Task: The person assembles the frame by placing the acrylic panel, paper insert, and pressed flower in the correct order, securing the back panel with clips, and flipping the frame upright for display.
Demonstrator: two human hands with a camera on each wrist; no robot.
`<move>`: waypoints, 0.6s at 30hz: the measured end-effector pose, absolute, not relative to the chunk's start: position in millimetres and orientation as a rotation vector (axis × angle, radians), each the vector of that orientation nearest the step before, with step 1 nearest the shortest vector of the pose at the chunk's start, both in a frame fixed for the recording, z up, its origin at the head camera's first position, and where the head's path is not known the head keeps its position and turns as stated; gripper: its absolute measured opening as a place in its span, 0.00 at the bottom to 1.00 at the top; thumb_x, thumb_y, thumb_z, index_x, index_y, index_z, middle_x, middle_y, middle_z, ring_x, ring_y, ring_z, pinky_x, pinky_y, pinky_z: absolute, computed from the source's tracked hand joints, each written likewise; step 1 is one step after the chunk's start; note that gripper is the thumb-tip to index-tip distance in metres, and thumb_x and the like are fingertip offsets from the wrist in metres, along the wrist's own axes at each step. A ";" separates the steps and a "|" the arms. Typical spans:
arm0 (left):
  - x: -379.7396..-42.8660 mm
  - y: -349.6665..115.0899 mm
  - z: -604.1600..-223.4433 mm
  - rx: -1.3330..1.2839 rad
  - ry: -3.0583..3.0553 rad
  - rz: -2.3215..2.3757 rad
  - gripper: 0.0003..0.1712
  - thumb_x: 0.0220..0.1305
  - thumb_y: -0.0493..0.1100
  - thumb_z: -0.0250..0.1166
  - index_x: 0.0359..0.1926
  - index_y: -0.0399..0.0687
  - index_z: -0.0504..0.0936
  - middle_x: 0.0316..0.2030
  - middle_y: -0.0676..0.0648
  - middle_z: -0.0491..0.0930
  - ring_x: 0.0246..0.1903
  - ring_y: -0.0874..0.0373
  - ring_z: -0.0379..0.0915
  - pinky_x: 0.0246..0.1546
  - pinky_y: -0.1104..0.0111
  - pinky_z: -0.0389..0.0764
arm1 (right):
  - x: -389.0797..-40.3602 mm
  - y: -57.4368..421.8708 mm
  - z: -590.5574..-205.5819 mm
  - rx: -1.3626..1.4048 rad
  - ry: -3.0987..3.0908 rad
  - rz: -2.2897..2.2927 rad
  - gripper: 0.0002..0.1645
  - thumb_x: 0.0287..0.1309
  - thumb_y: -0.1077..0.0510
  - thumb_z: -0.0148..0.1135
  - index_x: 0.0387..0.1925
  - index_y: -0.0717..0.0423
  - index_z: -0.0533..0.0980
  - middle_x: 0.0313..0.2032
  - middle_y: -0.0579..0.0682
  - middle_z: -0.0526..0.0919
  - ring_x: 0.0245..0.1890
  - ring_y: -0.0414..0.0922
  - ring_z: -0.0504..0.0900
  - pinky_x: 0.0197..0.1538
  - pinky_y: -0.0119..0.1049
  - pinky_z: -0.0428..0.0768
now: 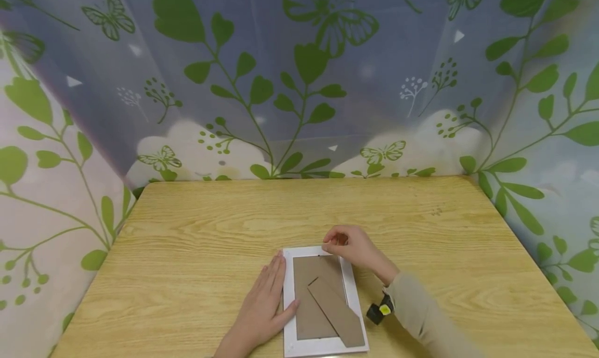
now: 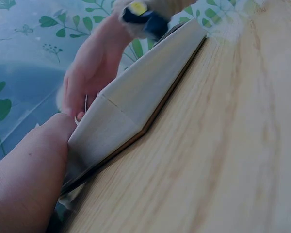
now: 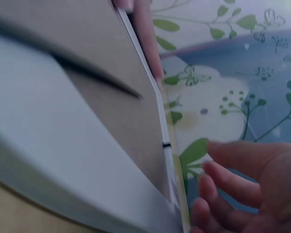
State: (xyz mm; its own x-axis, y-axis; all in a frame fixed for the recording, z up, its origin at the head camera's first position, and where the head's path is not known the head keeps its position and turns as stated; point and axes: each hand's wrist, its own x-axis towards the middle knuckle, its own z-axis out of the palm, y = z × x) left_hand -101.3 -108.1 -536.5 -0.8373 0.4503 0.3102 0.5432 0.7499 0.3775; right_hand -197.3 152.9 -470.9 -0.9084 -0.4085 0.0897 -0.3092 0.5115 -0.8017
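While L grip (image 1: 264, 301), fingers straight, rests along 1 wht frame (image 1: 309, 346) w/ 1 brn stand (image 1: 339, 314), R grip (image 1: 353, 246) curls at far corner; can't tell if pinching.

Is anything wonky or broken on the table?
The brown stand lies slanted across the back of the white frame, its end covering part of the border. It looks crooked, but may be made that way. Nothing looks spilled or broken.
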 end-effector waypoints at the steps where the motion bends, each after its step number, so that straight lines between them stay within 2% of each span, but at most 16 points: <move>1: -101.2 -108.0 -536.3 -0.792 -2.749 -0.686 0.51 0.69 0.60 0.56 0.77 0.33 0.46 0.77 0.38 0.43 0.76 0.48 0.41 0.73 0.53 0.52 | -203.2 152.7 -470.4 -0.640 2.606 -1.324 0.04 0.58 0.57 0.71 0.32 0.52 0.82 0.27 0.43 0.80 0.26 0.40 0.75 0.29 0.32 0.76; 8: -101.1 -108.3 -536.6 -0.792 -2.731 -0.680 0.51 0.69 0.60 0.57 0.77 0.33 0.46 0.77 0.38 0.44 0.76 0.47 0.42 0.73 0.51 0.53 | -231.9 147.4 -464.8 -0.663 2.469 -1.101 0.08 0.53 0.57 0.74 0.23 0.54 0.82 0.21 0.42 0.80 0.22 0.37 0.72 0.27 0.31 0.73; 18: -101.5 -108.3 -535.9 -0.795 -2.745 -0.674 0.51 0.69 0.61 0.56 0.77 0.33 0.46 0.77 0.38 0.43 0.76 0.48 0.41 0.73 0.52 0.52 | -246.8 140.1 -464.8 -0.544 2.405 -1.004 0.16 0.45 0.56 0.80 0.15 0.54 0.79 0.20 0.40 0.79 0.23 0.38 0.70 0.29 0.30 0.69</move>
